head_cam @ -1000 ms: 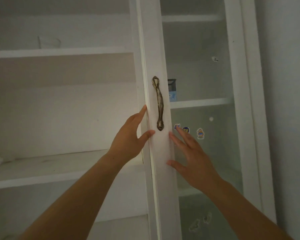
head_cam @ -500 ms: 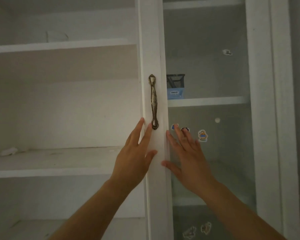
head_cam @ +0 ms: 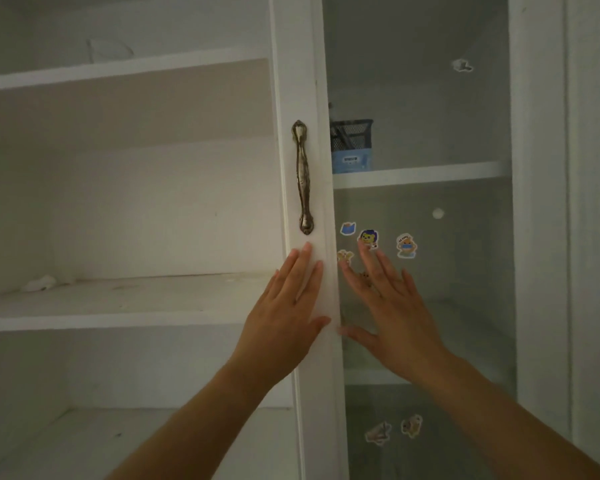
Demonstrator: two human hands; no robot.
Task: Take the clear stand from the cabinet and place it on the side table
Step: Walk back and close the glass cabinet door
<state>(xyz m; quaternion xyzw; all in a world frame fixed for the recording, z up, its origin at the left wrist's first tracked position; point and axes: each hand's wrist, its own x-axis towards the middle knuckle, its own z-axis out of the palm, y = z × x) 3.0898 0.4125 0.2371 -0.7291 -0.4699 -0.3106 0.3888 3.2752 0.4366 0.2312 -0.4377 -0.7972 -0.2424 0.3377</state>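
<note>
A white cabinet stands in front of me, its left bay open with bare shelves (head_cam: 118, 303). A faint clear object (head_cam: 110, 50), perhaps the clear stand, sits on the upper shelf at the left. My left hand (head_cam: 284, 313) lies flat on the white frame of the glass door (head_cam: 305, 98), just below its brass handle (head_cam: 302, 176). My right hand (head_cam: 392, 306) is flat on the glass pane (head_cam: 447, 271), fingers spread. Neither hand holds anything.
Behind the glass, a black mesh holder on a blue box (head_cam: 351, 147) stands on a shelf. Several small stickers (head_cam: 406, 245) dot the pane. A crumpled white scrap (head_cam: 39, 283) lies at the left of the middle shelf. A wall borders the cabinet on the right.
The door has swung toward shut, so more of the glass faces me. My left hand went from gripping the door's edge to lying flat on its frame. The right hand stayed on the glass.
</note>
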